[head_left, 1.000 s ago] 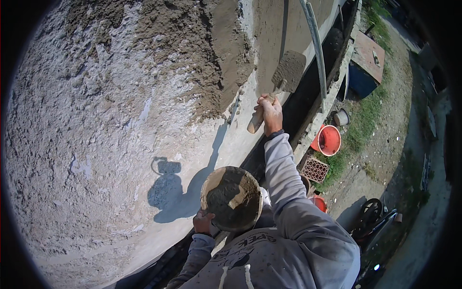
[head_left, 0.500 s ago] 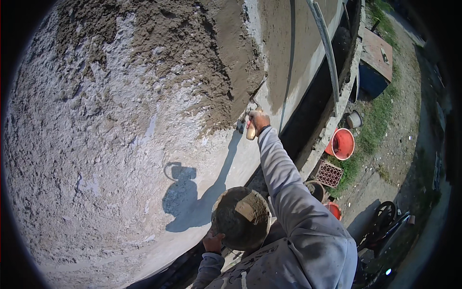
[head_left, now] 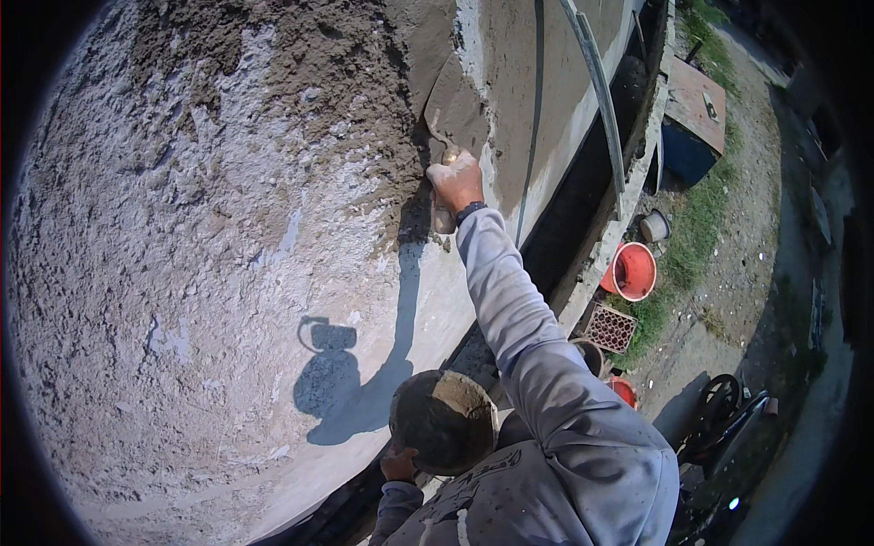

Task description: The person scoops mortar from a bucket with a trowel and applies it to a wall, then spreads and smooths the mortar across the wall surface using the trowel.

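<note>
My right hand (head_left: 458,182) is closed round the wooden handle of a trowel (head_left: 443,221). The trowel's mortar-coated blade lies flat against the wall, over wet brown mortar (head_left: 382,100) at the upper middle. Low in the view, my left hand (head_left: 399,464) grips the rim of a round, dark pan (head_left: 443,423) in front of my body. Some mortar sits inside the pan, partly in shade. The rough grey wall (head_left: 209,273) fills the left side, and a smoother plastered strip (head_left: 510,100) runs right of the trowel.
Beyond the wall a dark gap runs beside a concrete ledge (head_left: 596,259), with a long metal strip (head_left: 601,91) leaning there. On the ground at the right are a red bucket (head_left: 635,273), a crate (head_left: 610,328), a grey bucket (head_left: 655,226), a blue box (head_left: 687,150) and a wheeled vehicle (head_left: 724,400).
My right hand has moved left and up with the trowel, and the blade now lies flatter on the mortar. My left hand still holds the pan. The whole view has shifted slightly.
</note>
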The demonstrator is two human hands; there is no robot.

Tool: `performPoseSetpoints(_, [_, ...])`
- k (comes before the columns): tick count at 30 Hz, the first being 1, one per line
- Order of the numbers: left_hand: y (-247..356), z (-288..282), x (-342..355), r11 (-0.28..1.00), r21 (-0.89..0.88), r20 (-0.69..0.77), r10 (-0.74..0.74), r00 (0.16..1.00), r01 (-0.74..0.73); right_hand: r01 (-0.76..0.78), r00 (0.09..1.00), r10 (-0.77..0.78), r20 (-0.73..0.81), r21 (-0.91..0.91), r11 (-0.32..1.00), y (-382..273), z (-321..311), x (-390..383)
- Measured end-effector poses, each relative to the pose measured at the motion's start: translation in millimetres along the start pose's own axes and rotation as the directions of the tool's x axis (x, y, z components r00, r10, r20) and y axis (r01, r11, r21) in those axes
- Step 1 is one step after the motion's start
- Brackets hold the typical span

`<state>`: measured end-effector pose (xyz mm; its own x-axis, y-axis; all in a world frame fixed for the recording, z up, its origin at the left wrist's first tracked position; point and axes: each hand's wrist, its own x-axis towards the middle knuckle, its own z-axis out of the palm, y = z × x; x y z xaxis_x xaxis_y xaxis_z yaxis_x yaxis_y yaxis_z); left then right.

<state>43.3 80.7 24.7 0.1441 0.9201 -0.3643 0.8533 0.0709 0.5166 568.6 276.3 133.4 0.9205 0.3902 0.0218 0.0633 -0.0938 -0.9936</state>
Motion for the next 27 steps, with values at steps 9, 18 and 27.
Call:
performPoseSetpoints(9, [47.3, 6.5, 12.7, 0.993, -0.062, -0.038, 0.095, 0.995, -0.097, -0.37, 0.928, 0.334, 0.165, 0.527, 0.765, 27.9, -46.4, -54.5])
performPoseSetpoints(18, [72.9, 7.4, 10.7, 0.986, -0.119, 0.003, 0.119, 0.993, -0.118, -0.654, 0.755, 0.5, 0.425, 0.548, 0.521, 64.3, 1.3, -44.5])
performPoseSetpoints(27, [55.5, 7.1, 21.2, 0.997, -0.069, 0.001, 0.037, 0.999, -0.036, 0.123, 0.985, -0.119, 0.124, -0.031, 0.992, -50.1, -35.1, -118.0])
